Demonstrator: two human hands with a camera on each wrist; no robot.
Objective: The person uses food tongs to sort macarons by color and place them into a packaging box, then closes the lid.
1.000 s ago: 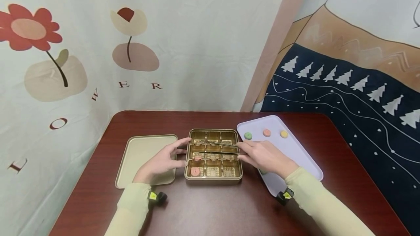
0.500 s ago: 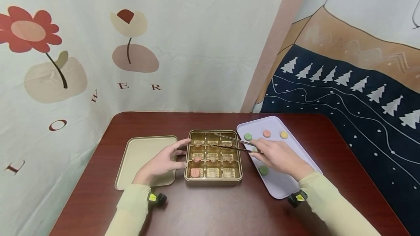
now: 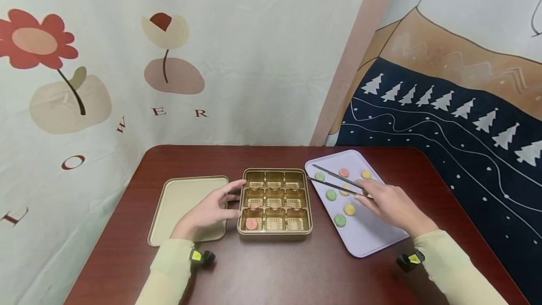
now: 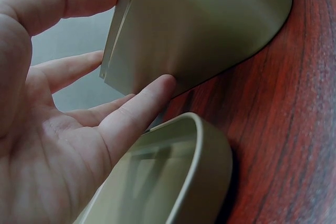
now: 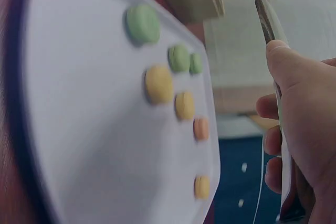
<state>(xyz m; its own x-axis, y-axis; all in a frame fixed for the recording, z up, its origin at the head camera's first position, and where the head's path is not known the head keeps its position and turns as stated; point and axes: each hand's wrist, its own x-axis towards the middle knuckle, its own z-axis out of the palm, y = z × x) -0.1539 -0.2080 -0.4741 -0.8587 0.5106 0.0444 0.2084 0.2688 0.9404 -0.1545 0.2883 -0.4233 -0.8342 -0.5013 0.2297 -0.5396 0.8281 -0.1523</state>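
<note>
My left hand (image 3: 207, 211) steadies a gold tin (image 3: 275, 233) by its left side, fingertips on the rim and thumb against the wall (image 4: 210, 19). Inside, a gold insert splits it into several compartments. One pink macaron (image 3: 251, 223) lies in the front-left compartment; another pink macaron (image 3: 254, 205), partly hidden, is in the middle-left one. My right hand (image 3: 391, 204) grips metal tongs (image 3: 334, 174), their arms spread and nothing between the tips. Beneath them a lavender tray (image 3: 372, 239) carries green macarons (image 3: 340, 220), yellow macarons (image 3: 349, 209) and a pink macaron (image 3: 344, 172).
Left of the tin lies its pale gold lid (image 3: 186, 192), partly under my left hand. All of it rests on a dark red wooden table (image 3: 271, 272). Printed curtains (image 3: 262, 60) hang behind the table.
My right hand has drawn the tongs rightward from over the tin to above the tray, revealing more macarons there. The left hand stays at the tin.
</note>
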